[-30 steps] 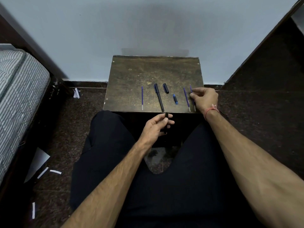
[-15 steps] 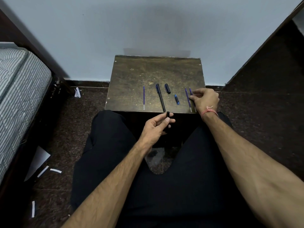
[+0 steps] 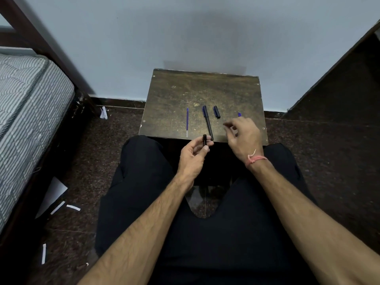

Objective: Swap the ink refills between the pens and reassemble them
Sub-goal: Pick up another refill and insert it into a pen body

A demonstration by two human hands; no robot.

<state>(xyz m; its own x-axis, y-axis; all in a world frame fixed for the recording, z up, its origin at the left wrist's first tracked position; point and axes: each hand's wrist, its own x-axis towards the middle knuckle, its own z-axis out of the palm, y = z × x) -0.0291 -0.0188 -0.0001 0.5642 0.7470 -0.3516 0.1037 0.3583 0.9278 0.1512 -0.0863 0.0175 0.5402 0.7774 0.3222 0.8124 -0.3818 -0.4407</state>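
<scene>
On the bench (image 3: 174, 93) lie a refill (image 3: 187, 122), a pen (image 3: 207, 123) and a cap (image 3: 216, 111). My left hand (image 3: 193, 155) pinches a black barrel (image 3: 204, 140). My right hand (image 3: 243, 134) is blurred; grip unclear. I might knock hidden parts off

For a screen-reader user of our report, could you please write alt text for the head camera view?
Seated at a small wooden table, a person holds a short black pen piece in the left hand while the right hand hovers, blurred, over the table's right side. A loose blue refill, a black pen barrel and a dark cap lie on the table.
</scene>
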